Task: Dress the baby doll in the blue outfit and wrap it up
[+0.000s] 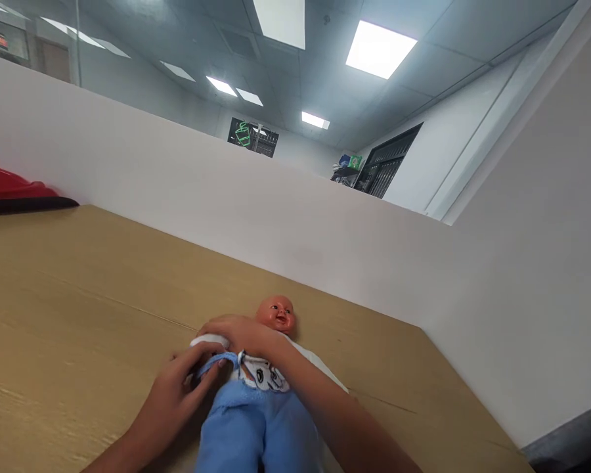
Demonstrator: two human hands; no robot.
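Below, 1 tan table [103, 282] bears 1 doll [276, 314], lying face-up at lower centre in 1 pair of blue overalls [236, 420]. At its chest, 2 hands: the right hand [246, 335] arches palm-down, grip unclear; the left hand [180, 381], nearly closed, pinches 1 blue strap [231, 357].

One head-worn view, near and tilted, across the desk [103, 276]
It looks forward from just behind the left hand [177, 387] and right hand [243, 333], both low in frame; the desk's far edge slants down rightward to its corner; above the partition [295, 217], ceiling [320, 79] fills the top.
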